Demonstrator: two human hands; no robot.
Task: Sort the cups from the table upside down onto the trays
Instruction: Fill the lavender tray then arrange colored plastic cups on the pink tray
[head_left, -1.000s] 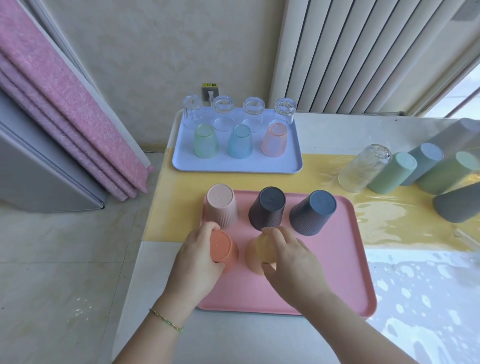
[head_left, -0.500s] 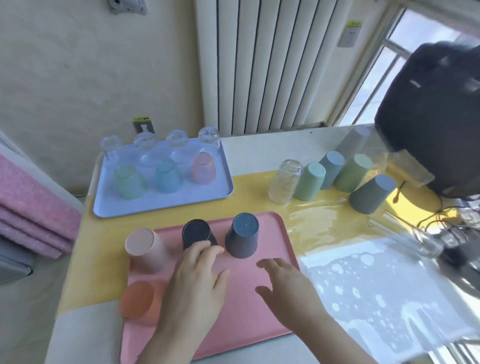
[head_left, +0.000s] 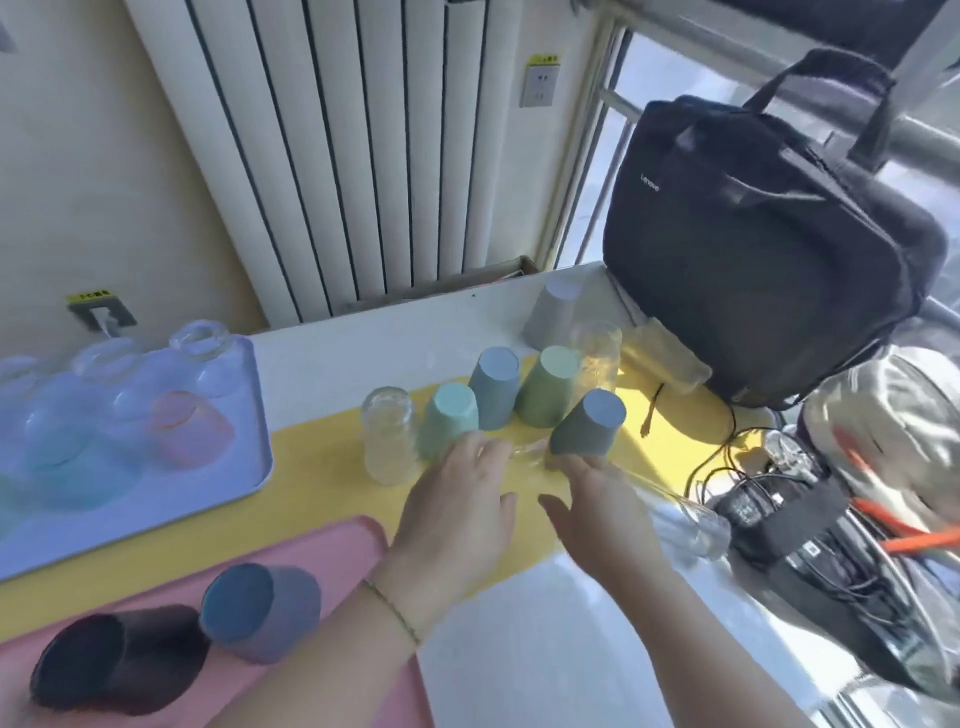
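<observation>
Several cups stand upside down on the yellow mat: a clear glass (head_left: 388, 436), a mint cup (head_left: 450, 420), a blue cup (head_left: 494, 387), a green cup (head_left: 549, 385), a grey-blue cup (head_left: 587, 423), another clear glass (head_left: 598, 358) and a pale grey cup (head_left: 553, 312) behind. My left hand (head_left: 457, 509) hovers open just in front of the mint cup. Beside it, my right hand (head_left: 597, 514) is open below the grey-blue cup. Neither hand holds anything. The pink tray (head_left: 332, 551) at the lower left carries a slate-blue cup (head_left: 260, 610) and a dark purple cup (head_left: 119, 660). Glasses and pastel cups fill the blue tray (head_left: 249, 467).
A black laptop bag (head_left: 769, 249) stands at the table's far right corner, with cables and a black device (head_left: 779, 519) beside it. A clear glass lies on its side (head_left: 685, 525) near my right hand. A white radiator (head_left: 363, 156) lines the wall behind.
The view has swung right, away from the pink tray. Both hands have left the orange and yellow cups there and moved right, over the mat to the row of loose cups.
</observation>
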